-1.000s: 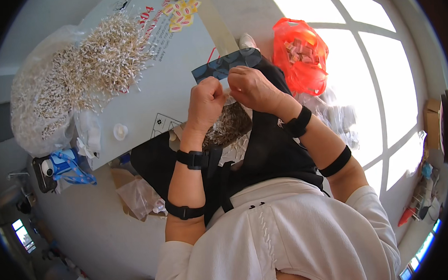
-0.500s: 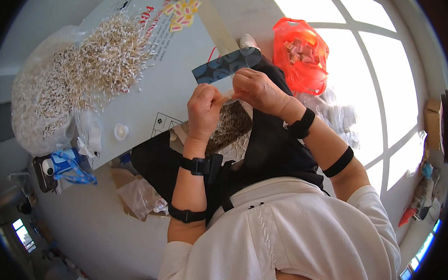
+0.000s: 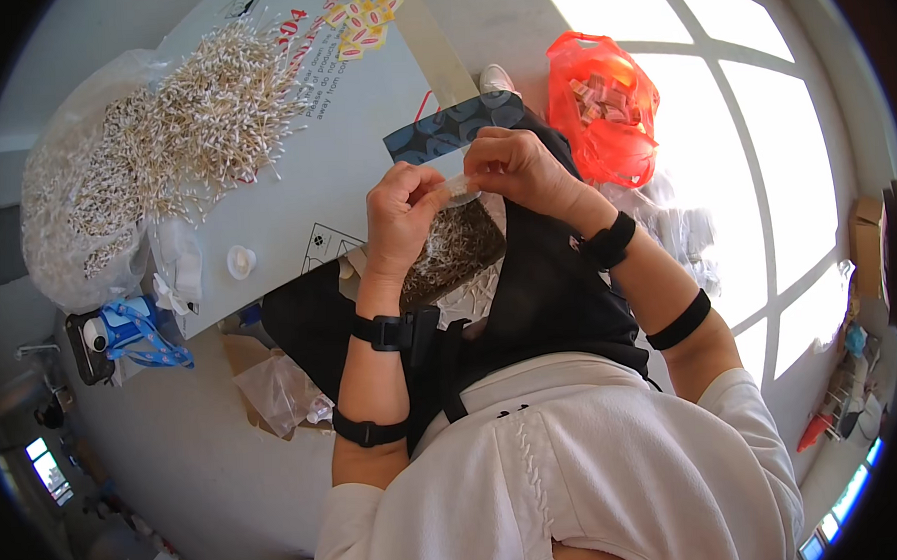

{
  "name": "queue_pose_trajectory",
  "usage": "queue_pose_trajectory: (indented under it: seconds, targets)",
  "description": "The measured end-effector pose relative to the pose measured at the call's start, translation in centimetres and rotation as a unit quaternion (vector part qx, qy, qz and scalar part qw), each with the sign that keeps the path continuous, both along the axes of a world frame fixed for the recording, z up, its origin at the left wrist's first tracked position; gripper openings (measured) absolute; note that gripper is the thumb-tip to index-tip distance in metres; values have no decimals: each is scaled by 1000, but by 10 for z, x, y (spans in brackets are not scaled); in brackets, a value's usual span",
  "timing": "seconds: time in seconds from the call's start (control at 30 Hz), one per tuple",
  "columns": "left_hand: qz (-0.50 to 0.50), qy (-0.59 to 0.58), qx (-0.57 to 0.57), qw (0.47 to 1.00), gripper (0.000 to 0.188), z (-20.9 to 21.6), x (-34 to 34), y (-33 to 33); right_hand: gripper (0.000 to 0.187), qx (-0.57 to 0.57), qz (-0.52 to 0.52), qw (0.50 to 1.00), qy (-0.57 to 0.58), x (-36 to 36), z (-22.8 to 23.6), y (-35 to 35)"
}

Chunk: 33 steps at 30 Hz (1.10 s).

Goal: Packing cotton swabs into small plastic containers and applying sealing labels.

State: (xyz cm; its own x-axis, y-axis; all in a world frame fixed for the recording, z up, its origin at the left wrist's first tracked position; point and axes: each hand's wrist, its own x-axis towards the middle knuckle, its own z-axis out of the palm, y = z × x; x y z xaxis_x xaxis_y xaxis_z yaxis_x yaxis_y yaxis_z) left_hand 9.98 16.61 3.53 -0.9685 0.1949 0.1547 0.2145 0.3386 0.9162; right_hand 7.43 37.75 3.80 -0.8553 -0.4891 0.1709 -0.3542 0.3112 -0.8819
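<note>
My left hand (image 3: 400, 214) and my right hand (image 3: 526, 173) are raised close together over my lap. Both pinch a small whitish, translucent piece (image 3: 457, 187), which looks like a little plastic bag, stretched between their fingertips. Below it, between my thighs, sits an open box (image 3: 437, 281) with many loose cotton swabs (image 3: 459, 237) inside. My hands hide part of that box. A dark patterned strip (image 3: 452, 128) lies just beyond my fingers, at the table's edge.
A big heap of cotton swabs (image 3: 226, 110) spills from a clear bag (image 3: 51, 237) on the table (image 3: 314, 186). Small yellow packets (image 3: 365, 28) lie at the far edge. A white round lid-like piece (image 3: 241, 262) sits nearer. On the floor stands a red plastic bag (image 3: 570, 84) with small packs.
My hands have moved slightly apart and away from me. More of the whitish piece now shows between my fingers, and more of the swabs in the box are visible.
</note>
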Motion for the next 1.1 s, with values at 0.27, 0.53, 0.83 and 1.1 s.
queue_pose_trajectory:
  seconds: [0.27,0.53,0.83,1.1]
  targets:
    - [33,21,-7,999,11,-14,5,2,14,6,-20,1000,-1,-1,-8,-4]
    - [31,96,-58,993,12,-10,-1,-1,12,-2,-10,1000,5,1,-6,-1]
    - [31,44,-21,998,11,-7,4,4,6,-160,-81,964,-198,7,-16,-3]
    - [-6,2,-30,1000,12,-4,1,1,6,200,-98,971,88,9,10,-11]
